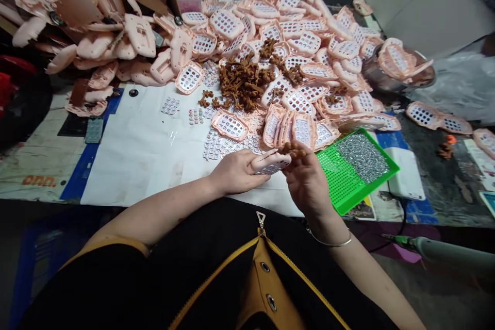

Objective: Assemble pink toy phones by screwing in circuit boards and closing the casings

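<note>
My left hand (234,172) grips a pale pink plastic shell (271,165) with a keypad in its face, held on edge above the front of the table. At the shell's right end, my right hand (307,180) has its fingers closed around a small brown knobbly plastic piece (294,151). Piece and shell meet or overlap there; whether they are joined I cannot tell. Just beyond my hands stand several pink shells (303,129) with keypads. A heap of similar brown pieces (245,82) lies behind them, and loose clear keypad sheets (212,145) lie to the left.
A green tray (336,198) of small metal screws (361,157) sits at my right. Many pink shells (226,23) cover the back of the table. More shell halves (139,36) are piled back left. A metal bowl (427,85) holds shells; an electric screwdriver (444,252) juts in lower right.
</note>
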